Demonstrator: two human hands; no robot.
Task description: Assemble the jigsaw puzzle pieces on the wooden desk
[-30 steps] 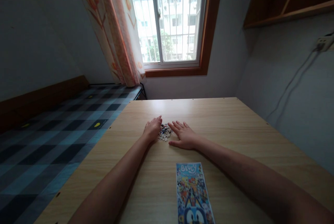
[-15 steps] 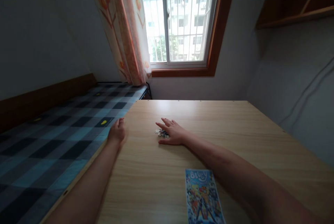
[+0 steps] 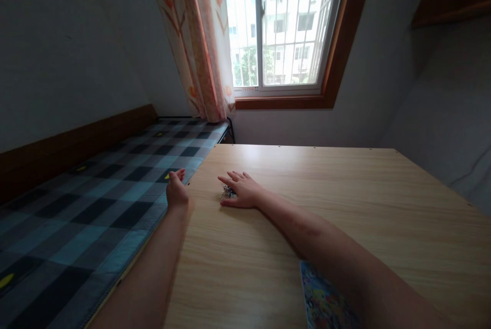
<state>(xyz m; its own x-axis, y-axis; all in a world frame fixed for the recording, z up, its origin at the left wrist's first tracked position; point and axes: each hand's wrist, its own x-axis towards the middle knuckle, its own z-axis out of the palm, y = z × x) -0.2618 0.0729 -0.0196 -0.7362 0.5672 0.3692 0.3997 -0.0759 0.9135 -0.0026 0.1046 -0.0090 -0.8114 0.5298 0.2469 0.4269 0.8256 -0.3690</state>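
Observation:
My right hand (image 3: 241,189) lies palm down on the wooden table (image 3: 291,226) with its fingers spread. Between its thumb and fingers is a small pile of jigsaw puzzle pieces (image 3: 229,192), partly covered by the hand. My left hand (image 3: 177,191) is at the table's left edge, its fingers loosely bent and apart, with nothing visible in it. A gap of bare wood separates it from the pieces. Under my right forearm, near the front, a colourful printed picture sheet (image 3: 320,298) is partly hidden.
A bed with a checked cover (image 3: 126,185) stands along the table's left side. Beyond the table are a curtain (image 3: 207,63) and a barred window (image 3: 291,37). A wooden shelf (image 3: 456,6) hangs on the wall at upper right.
My right hand has slid left across the table, and the puzzle pieces have moved left with it. My left hand has turned at the table edge. The view has shifted left.

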